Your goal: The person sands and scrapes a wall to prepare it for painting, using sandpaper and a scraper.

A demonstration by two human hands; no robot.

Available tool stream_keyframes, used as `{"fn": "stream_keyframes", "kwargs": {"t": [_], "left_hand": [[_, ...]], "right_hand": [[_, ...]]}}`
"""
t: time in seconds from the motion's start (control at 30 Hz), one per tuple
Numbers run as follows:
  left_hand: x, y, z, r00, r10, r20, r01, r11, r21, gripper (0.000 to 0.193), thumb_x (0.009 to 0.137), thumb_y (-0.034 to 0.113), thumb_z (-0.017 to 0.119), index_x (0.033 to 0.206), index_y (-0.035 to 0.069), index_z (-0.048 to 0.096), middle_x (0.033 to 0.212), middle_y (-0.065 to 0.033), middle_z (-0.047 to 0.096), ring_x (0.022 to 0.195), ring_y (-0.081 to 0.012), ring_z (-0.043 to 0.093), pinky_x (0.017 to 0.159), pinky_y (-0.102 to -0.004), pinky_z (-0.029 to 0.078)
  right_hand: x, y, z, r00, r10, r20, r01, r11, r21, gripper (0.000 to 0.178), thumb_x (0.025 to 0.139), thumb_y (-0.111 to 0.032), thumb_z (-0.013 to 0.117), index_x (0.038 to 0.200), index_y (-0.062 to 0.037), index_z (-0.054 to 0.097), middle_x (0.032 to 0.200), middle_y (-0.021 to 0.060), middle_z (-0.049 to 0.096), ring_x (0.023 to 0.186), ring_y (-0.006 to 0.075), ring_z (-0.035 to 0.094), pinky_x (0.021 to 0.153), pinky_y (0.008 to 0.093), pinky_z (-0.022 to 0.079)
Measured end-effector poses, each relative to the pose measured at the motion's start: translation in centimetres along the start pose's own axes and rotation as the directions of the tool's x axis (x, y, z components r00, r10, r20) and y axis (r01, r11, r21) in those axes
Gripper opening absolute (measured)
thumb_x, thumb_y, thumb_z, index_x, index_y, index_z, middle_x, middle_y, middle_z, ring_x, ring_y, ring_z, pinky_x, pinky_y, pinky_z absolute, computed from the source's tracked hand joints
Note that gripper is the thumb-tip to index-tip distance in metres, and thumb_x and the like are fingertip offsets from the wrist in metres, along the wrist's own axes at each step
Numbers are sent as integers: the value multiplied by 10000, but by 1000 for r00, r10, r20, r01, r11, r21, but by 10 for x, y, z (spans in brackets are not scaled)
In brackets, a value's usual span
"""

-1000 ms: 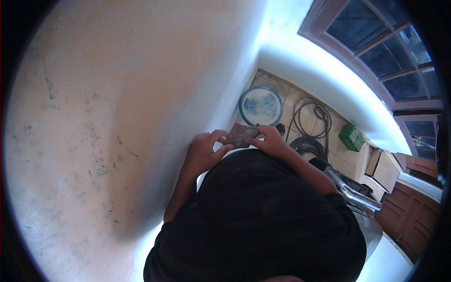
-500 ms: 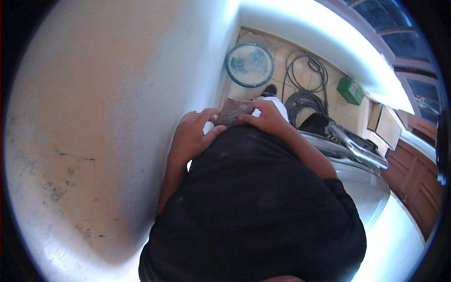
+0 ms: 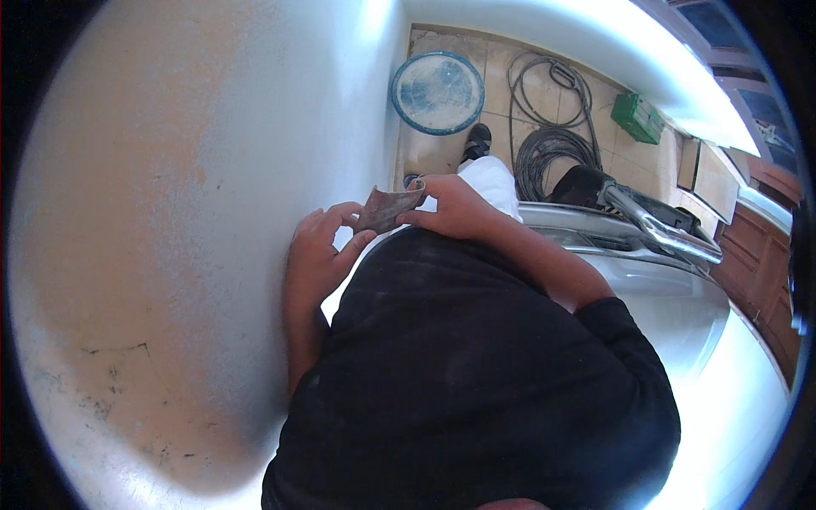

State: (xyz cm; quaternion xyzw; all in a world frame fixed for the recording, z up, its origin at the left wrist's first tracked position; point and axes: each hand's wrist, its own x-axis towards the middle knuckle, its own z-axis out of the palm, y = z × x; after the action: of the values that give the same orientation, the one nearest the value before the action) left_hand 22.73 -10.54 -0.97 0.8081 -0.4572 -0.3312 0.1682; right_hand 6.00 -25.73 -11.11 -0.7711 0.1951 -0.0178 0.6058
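I have both hands around a brown sheet [image 3: 387, 206], just left of frame centre, above the black shirt [image 3: 484, 365]. Left hand [image 3: 319, 251]: thumb and fingertips pinched on the sheet's left side. Right hand [image 3: 450, 208]: clamped on its right side, thumb below, fingers above. Sheet is bent, top edge curling near the right fingers; I can't make out its underside. Left forearm runs close beside the wall [image 3: 127, 221], can't tell if touching; wall fills the left of frame, patchy tan and pale, dark marks lower left. Top centre, I get a round blue-rimmed tub [image 3: 439, 93] on the tiled floor [image 3: 497, 55], a dark shoe [image 3: 478, 143] just below it. Right of that, coiled black hose [image 3: 552, 157], then a green crate [image 3: 638, 118]. Silver curved body with metal bar [image 3: 667, 238] at right; brown panelled door [image 3: 756, 272] at far right.
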Motion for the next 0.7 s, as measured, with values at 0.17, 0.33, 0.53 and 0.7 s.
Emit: {"fn": "stream_keyframes", "kwargs": {"t": [0.17, 0.33, 0.53, 0.7], "left_hand": [[3, -8, 4, 998, 61, -18, -61, 998, -12, 354, 775, 164, 721, 1083, 32, 606, 986, -120, 651, 966, -267, 601, 880, -412, 443], [6, -8, 4, 999, 44, 14, -44, 999, -9, 336, 774, 146, 716, 1073, 37, 612, 977, -110, 657, 962, -260, 605, 885, -408, 441], [17, -8, 2, 999, 23, 46, -18, 995, -100, 368, 777, 146, 715, 1113, 48, 604, 971, -110, 659, 960, -249, 608, 891, -408, 440], [28, 0, 3, 996, 52, 70, -41, 988, -148, 442, 788, 160, 711, 1200, 77, 573, 1052, -118, 659, 1032, -258, 599, 928, -412, 428]], "right_hand": [[-1, 0, -1, 999, -24, -44, 28, 996, 81, 337, 787, -314, 724, 899, -10, 629, 833, 167, 654, 798, 310, 630, 714, 386, 470], [3, 3, -3, 999, 26, -29, -25, 999, 46, 308, 750, -239, 760, 908, -13, 621, 859, 145, 645, 835, 263, 630, 745, 351, 467], [-1, 2, -20, 998, 43, -47, -39, 996, 85, 281, 753, -232, 757, 859, -7, 626, 827, 139, 641, 824, 267, 626, 730, 347, 463], [-8, 7, -35, 983, -65, -171, 72, 997, 36, 273, 764, -247, 742, 816, -12, 613, 785, 148, 633, 738, 289, 620, 679, 368, 461]]}}
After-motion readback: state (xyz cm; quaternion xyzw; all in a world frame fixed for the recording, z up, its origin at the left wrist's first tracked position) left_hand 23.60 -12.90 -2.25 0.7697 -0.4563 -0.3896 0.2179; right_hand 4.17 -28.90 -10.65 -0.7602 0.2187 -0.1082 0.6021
